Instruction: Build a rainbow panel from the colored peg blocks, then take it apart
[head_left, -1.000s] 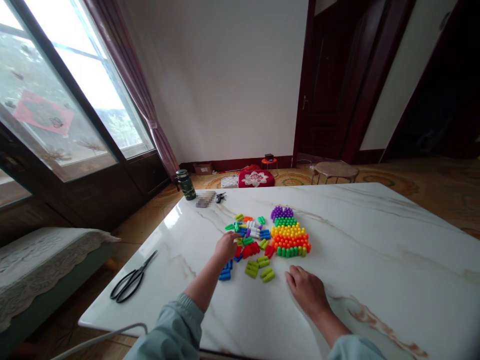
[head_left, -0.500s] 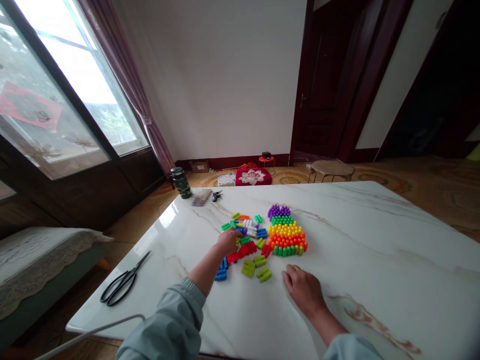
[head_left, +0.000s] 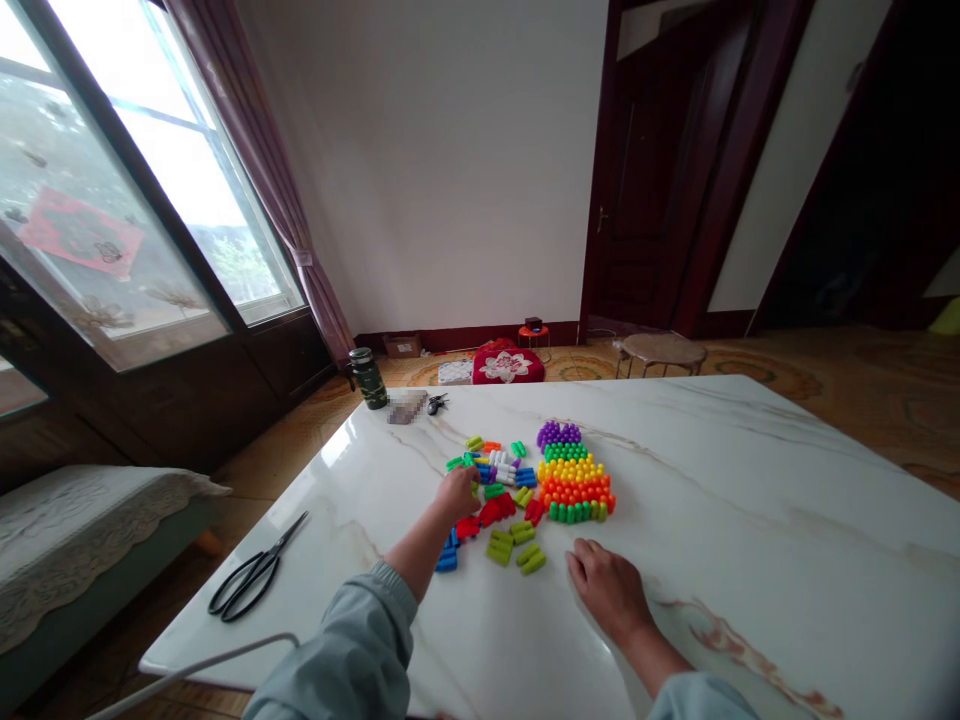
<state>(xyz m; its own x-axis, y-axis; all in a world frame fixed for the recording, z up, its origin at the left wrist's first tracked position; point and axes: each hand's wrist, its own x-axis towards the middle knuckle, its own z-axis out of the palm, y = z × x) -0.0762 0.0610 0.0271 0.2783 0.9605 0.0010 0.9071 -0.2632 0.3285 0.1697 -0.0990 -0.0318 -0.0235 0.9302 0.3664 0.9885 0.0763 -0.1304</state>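
Note:
Loose plastic pegs in blue, red, green, white and lime lie scattered on the white marble table. Right of them sits a joined block of pegs in purple, green, yellow, orange and green rows. My left hand reaches into the left edge of the loose pile, fingers curled over pieces; what they grip is hidden. My right hand rests flat on the table, fingers stretched out, just right of the lime pegs and below the block.
Black scissors lie near the table's left edge. A dark green bottle and keys stand at the far left corner. Beyond the table are a red cushion and a small round stool. A bed sits at left.
My left hand has stayed at the left side of the loose pegs, shifting only slightly. The right hand has stayed flat. The view has moved a little.

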